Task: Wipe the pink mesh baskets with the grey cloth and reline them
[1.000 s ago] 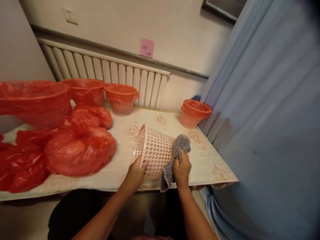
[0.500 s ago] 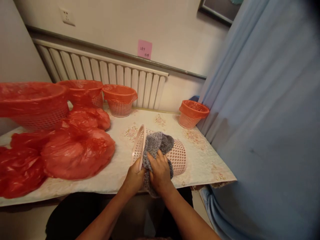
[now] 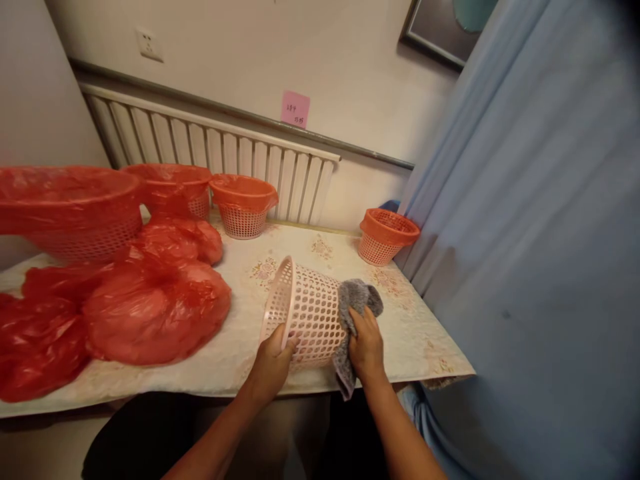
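Note:
A pale pink plastic basket (image 3: 317, 310) with a mesh of holes lies on its side at the table's front, its mouth turned left. My left hand (image 3: 273, 363) is closed on the near part of its rim, thumb outside. In my right hand (image 3: 367, 343) is a grey cloth (image 3: 354, 300), bunched under the fingers and pressed against the basket's base end at the right. One end of the cloth hangs down past the table's front edge. The base itself is hidden by cloth and hand.
Red plastic bags (image 3: 157, 310), bulging, cover the table's left side. Behind them stand bag-lined baskets (image 3: 244, 210) along the radiator (image 3: 200, 143). Another lined basket (image 3: 383, 237) stands at the back right beside a blue curtain (image 3: 510, 233). The flowered tablecloth (image 3: 320, 248) shows between them.
My right hand has slid the grey cloth rightward along the basket, from near the rim to the base end. My left hand keeps its hold on the rim. The view has shifted slightly.

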Action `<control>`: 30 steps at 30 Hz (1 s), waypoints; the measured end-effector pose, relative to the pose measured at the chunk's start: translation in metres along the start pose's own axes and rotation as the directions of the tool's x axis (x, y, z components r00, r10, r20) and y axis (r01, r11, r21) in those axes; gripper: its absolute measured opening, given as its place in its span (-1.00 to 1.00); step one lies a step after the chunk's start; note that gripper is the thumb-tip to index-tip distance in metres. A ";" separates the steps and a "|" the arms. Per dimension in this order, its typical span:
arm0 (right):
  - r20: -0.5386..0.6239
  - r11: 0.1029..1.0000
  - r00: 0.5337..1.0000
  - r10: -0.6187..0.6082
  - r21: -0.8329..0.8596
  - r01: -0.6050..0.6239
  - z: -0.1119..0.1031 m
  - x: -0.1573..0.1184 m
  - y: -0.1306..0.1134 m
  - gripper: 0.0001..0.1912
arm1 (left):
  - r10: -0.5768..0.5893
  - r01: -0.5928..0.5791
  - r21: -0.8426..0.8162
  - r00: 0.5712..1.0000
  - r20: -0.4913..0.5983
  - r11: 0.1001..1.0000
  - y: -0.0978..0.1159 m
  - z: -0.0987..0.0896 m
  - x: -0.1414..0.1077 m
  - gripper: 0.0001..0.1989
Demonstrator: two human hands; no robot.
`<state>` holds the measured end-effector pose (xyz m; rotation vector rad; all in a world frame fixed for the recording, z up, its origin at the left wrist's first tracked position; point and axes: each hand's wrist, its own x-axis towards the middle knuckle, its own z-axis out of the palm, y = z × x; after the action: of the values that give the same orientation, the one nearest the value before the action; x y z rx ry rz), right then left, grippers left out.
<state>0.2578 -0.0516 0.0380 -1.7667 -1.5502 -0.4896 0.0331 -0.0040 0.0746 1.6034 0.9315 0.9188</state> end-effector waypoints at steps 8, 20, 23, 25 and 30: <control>-0.028 0.980 0.980 0.199 -0.014 -0.200 -0.001 -0.008 0.031 -0.41 | -0.013 0.012 -0.022 1.000 -0.023 1.000 -0.003 0.000 0.002 -0.75; -0.033 0.964 0.965 0.261 0.063 -0.259 0.002 0.012 0.003 -0.43 | 0.046 -0.046 -0.007 0.980 0.194 0.999 -0.046 -0.014 -0.010 -0.71; 0.013 0.981 0.988 0.155 0.114 -0.156 0.001 0.024 -0.040 -0.40 | 0.077 -0.079 0.005 0.979 0.188 0.997 -0.037 -0.016 -0.004 -0.73; 0.070 0.986 0.997 0.012 0.165 -0.024 0.001 0.026 -0.078 -0.35 | 0.095 -0.096 -0.004 0.980 0.174 0.995 -0.030 -0.017 -0.001 -0.74; 0.151 0.967 0.964 -0.220 0.163 0.196 0.004 0.017 -0.139 -0.31 | 0.059 -0.056 -0.064 0.998 0.039 0.996 -0.015 -0.017 0.003 -0.73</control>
<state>0.1269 -0.0351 0.0845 -1.5736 -1.8541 -0.3225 0.0170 0.0077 0.0631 1.5967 0.8244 0.9430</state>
